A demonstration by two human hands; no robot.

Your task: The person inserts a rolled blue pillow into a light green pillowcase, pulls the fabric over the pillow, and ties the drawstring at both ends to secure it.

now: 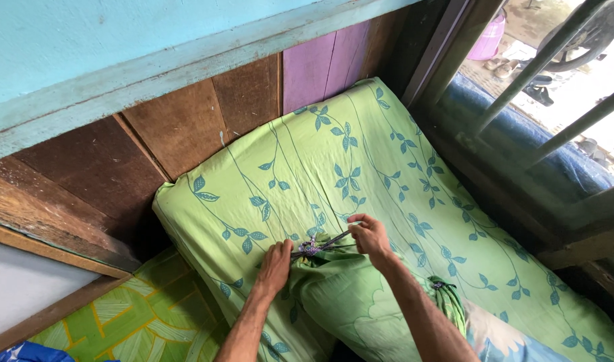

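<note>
A green bedsheet with a blue leaf pattern (360, 154) covers a mattress set against a wooden wall. Near its lower middle the cloth is gathered into a bunch (333, 281). My left hand (276, 265) presses down on the gathered cloth. My right hand (368, 234) pinches a thin dark cord (323, 244) that wraps the bunch's neck and pulls it up to the right. A second tied green bunch (448, 298) lies by my right forearm.
Brown and purple wall planks (253, 94) rise behind the mattress under a pale blue wall. A green and yellow patterned floor mat (139, 315) lies at the left. Window bars (555, 60) and a dark wooden frame stand at the right.
</note>
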